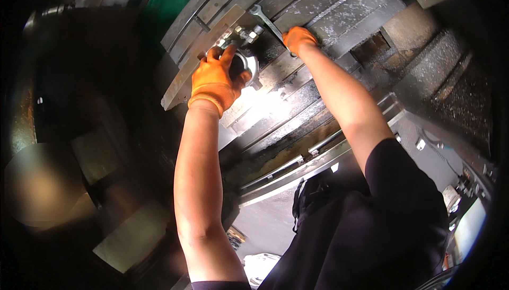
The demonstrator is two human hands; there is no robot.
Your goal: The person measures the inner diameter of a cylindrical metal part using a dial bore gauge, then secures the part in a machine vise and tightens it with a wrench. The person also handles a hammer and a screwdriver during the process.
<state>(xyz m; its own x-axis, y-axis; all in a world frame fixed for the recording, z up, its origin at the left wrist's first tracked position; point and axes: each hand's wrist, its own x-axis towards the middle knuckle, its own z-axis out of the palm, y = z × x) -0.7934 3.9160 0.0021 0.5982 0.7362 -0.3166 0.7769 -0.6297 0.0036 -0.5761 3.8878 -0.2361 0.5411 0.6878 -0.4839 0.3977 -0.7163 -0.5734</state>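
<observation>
While the left hand [214,80] cups the round steel part [245,66] to steady it, the right hand [298,40] grips the wrench [268,23], levering by the clamp [241,35].

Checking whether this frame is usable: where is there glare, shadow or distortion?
Head view: glare burns out the machine table just below the left hand; the left side and corners sink into deep shadow; fisheye bends the table slots; the right hand on the wrench stays sharp.

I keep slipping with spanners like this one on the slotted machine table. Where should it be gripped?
Grip the spanner at its free handle end, where the right hand holds it, coming from the lower right: the ring end sits up-left, so the far end probably gives most leverage.
</observation>
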